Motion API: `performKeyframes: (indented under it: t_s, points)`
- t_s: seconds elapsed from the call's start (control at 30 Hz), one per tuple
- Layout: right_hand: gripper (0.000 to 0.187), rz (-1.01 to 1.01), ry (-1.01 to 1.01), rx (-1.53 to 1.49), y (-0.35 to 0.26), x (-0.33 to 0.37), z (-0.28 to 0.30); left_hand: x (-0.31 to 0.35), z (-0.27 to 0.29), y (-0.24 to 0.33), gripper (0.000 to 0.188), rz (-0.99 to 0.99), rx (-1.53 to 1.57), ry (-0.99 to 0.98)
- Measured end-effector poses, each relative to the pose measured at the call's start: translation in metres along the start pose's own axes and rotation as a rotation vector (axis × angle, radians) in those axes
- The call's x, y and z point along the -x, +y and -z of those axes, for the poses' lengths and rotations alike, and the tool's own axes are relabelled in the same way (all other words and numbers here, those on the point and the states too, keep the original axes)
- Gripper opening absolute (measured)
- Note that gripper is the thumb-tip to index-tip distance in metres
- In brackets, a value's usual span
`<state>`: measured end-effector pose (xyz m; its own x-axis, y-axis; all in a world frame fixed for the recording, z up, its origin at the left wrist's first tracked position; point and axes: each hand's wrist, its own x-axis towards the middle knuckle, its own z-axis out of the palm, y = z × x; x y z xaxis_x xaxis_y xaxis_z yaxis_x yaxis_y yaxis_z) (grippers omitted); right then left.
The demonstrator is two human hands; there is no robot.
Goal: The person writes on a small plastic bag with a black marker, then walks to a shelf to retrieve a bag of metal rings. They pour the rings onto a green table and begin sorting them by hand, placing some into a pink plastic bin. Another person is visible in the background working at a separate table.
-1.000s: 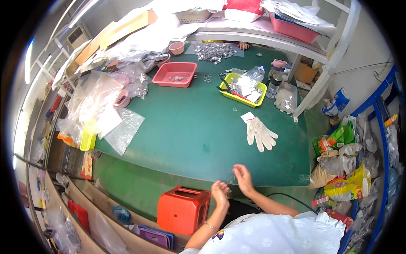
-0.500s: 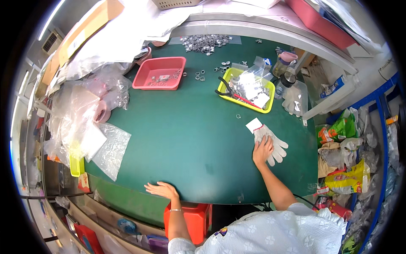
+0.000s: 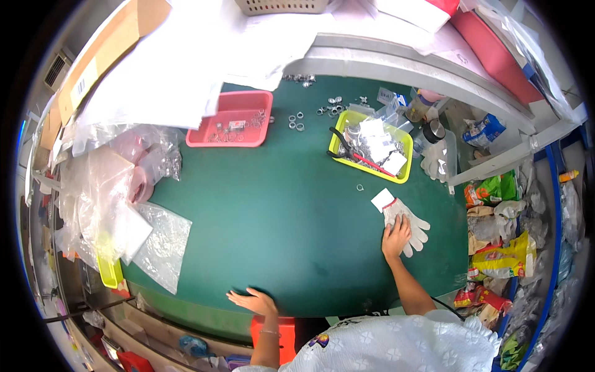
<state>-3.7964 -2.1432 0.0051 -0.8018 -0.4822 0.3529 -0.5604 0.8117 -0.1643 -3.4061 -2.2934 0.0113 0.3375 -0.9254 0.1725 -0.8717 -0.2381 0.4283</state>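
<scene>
My right hand (image 3: 396, 237) lies on a white knitted glove (image 3: 416, 228) with a red-edged cuff, on the right of the green table. The fingers rest loosely spread over the glove's palm. A small white card (image 3: 383, 199) touches the cuff. At the table's front edge, my left hand (image 3: 255, 302) is empty, fingers stretched out. Beyond the glove lies a single ring (image 3: 359, 187). A yellow-green tray (image 3: 400, 178) holds small metal pieces, white cards and pliers (image 3: 341, 141) with black and red handles.
A pink tray (image 3: 197, 137) with rings and a card stands at the back left, partly under white papers (image 3: 155, 87). Several loose rings (image 3: 296, 121) lie beside it. Clear plastic bags (image 3: 164, 242) cover the left side. Bottles (image 3: 427, 133) stand right of the yellow-green tray.
The view has shifted, so the table sits lower and the papers hide most of the far metal pile. My right hand stays on the glove; my left hand remains open near the edge.
</scene>
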Motion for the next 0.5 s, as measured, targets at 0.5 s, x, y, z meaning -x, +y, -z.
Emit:
performKeyframes:
  t_s: [0.5]
  points:
    - [0.041, -0.188, 0.171, -0.118, -0.145, 0.035, 0.024, -0.083, 0.047, -0.011, 0.056, -0.418, 0.478, -0.477]
